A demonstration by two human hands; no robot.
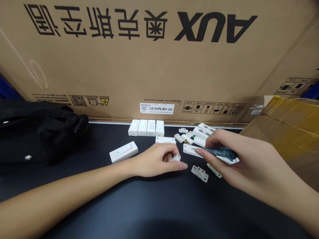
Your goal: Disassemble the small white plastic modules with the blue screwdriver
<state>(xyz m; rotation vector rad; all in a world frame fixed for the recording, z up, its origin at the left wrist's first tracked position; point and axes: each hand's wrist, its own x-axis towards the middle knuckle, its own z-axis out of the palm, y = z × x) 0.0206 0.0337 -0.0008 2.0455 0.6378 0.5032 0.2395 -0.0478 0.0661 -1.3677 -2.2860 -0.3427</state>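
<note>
Left hand (156, 161) is curled, thumb and fingers pinching a small white plastic part (175, 158) at the fingertips. Right hand (225, 157) is closed around a slim dark-blue screwdriver (220, 153) in a pencil grip, tip directed left over an open white switch housing (192, 150).

Progress: beyond the left hand, four closed white rocker switches (146, 127) stand in a row, and a fifth closed white rocker switch (123, 152) lies just beside the left wrist. All five appear fully assembled. Beyond the right hand, more white housings and small loose parts (189, 136) lie scattered and appear unassembled; the right hand hides some, so no exact count is possible. A white plastic bracket (199, 174) rests on the bench (149, 205) just below the right hand's fingers. A black cloth bag (37, 132) sits well left of the left hand, and an AUX carton (149, 56) stands behind the bench.
</note>
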